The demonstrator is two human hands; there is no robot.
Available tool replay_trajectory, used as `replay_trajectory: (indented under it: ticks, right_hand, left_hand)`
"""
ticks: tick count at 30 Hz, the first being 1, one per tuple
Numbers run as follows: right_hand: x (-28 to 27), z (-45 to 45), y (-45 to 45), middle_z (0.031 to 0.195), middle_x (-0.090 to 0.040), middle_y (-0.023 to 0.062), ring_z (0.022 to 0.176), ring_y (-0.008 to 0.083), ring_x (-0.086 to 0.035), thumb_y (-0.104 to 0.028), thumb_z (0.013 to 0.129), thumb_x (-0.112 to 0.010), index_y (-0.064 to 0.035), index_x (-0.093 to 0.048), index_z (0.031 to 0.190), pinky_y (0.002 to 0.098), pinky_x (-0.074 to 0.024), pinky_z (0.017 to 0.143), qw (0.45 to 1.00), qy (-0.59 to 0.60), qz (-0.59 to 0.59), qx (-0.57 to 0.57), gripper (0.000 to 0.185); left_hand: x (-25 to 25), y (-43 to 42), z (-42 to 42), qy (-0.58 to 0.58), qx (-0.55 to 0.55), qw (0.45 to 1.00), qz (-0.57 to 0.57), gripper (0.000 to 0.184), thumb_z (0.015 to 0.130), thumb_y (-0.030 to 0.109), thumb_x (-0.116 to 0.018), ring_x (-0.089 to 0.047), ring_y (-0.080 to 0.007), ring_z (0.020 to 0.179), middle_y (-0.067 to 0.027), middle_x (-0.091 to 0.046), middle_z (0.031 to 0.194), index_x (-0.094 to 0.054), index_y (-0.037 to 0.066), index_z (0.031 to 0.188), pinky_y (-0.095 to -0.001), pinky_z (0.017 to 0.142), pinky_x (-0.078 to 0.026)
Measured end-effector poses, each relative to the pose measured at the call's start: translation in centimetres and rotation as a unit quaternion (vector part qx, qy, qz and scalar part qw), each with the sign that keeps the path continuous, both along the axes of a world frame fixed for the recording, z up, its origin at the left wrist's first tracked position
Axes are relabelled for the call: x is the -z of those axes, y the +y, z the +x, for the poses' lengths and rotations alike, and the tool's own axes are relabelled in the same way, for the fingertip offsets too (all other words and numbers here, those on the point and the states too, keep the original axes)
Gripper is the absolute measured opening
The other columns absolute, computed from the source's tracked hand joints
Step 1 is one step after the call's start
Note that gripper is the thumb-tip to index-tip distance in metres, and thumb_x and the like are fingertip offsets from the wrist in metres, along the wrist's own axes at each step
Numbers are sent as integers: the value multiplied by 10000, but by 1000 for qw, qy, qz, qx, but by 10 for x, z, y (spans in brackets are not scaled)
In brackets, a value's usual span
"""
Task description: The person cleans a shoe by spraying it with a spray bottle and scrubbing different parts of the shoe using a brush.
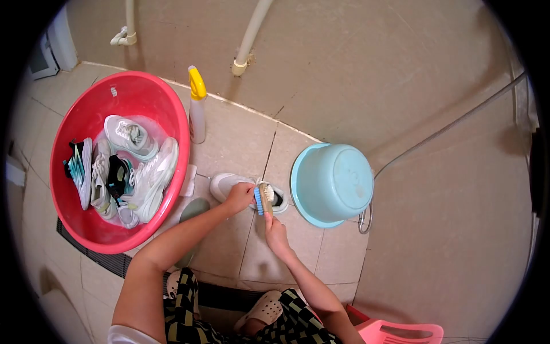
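Note:
My right hand is closed round the lower end of a wooden scrub brush, which has blue bristles on its left and white bristles on its right. My left hand has its fingers bent together beside the blue bristles; whether they pinch the brush or something else is hidden. Beneath both lies a light grey-white shoe on the tiled floor, toe to the left and dark opening to the right. Hand and brush cover its middle.
A red basin at left holds several shoes in soapy water. Behind it stands a spray bottle with a yellow head. An upturned light-blue bucket sits right of the shoe, near a hose. A pink plastic stool is at lower right.

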State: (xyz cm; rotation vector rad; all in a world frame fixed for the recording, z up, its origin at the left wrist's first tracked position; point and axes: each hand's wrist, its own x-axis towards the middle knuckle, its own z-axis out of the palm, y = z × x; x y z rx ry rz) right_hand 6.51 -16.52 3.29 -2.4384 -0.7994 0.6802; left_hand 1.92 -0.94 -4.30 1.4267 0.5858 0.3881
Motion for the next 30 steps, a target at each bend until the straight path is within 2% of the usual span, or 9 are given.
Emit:
replay_trajectory:
  ticks: [4, 9, 11, 18, 21, 26, 28, 30]
  right_hand:
    - [4, 2, 9, 742, -569, 332, 751, 498, -553, -447, 934, -305, 53, -571, 875, 539, -432, 679, 999, -5, 3, -35, 569]
    - [4, 5, 19, 737, -571, 332, 744, 501, -556, -445, 929, -323, 59, -559, 885, 537, -437, 676, 999, -25, -23, -31, 559]
    - [4, 6, 22, 730, -570, 333, 742, 502, -557, -443, 927, -332, 61, -556, 887, 537, -438, 676, 999, -29, -29, -26, 553]
    - [7, 16, 38, 710, -562, 341, 724, 496, -562, -446, 926, -339, 82, -579, 827, 531, -456, 650, 998, -54, -23, -27, 588]
    - [7, 19, 43, 722, -557, 351, 734, 498, -558, -445, 929, -337, 98, -579, 804, 530, -459, 648, 997, -65, -16, -28, 608]
    - [11, 34, 51, 734, -564, 339, 746, 484, -564, -445, 927, -347, 84, -597, 769, 519, -457, 664, 995, -90, -42, -30, 605]
    - [7, 48, 53, 737, -574, 316, 756, 466, -569, -443, 929, -348, 72, -604, 775, 505, -443, 676, 998, -67, 17, -14, 595]
    - [-5, 63, 48, 742, -578, 310, 752, 467, -569, -452, 926, -342, 69, -606, 786, 507, -444, 681, 998, -66, 17, 7, 601]
  left_hand:
    - [3, 1, -4, 23, 0, 1000, 12, 218, 866, 89, -462, -611, -126, 571, -90, -631, 650, -615, -22, 756, -271, 546, -495]
    - [11, 4, -4, 31, 12, 999, 18, 204, 854, 76, -466, -616, -131, 581, -93, -636, 659, -621, -25, 769, -270, 553, -493]
    - [2, 4, -6, 39, 17, 999, 6, 190, 859, 50, -460, -580, -113, 595, -64, -609, 656, -608, -35, 775, -252, 571, -489]
    - [4, 3, -7, 44, 34, 998, 18, 188, 861, 57, -467, -584, -108, 603, -63, -610, 659, -611, -34, 780, -249, 578, -493]
    - [8, 2, -5, 17, 13, 999, 29, 229, 842, 104, -473, -613, -131, 567, -92, -632, 631, -614, -20, 711, -276, 539, -486]
    - [6, 5, -2, 17, 16, 1000, -14, 216, 853, 105, -490, -603, -113, 569, -75, -622, 627, -609, -18, 721, -259, 536, -486]
    - [11, 4, 0, 3, 22, 999, -32, 213, 855, 106, -496, -600, -108, 568, -69, -623, 629, -613, -18, 729, -253, 537, -486]
    - [13, 5, -5, -7, 25, 998, -49, 209, 857, 108, -501, -597, -103, 567, -63, -623, 632, -617, -18, 737, -247, 538, -486]
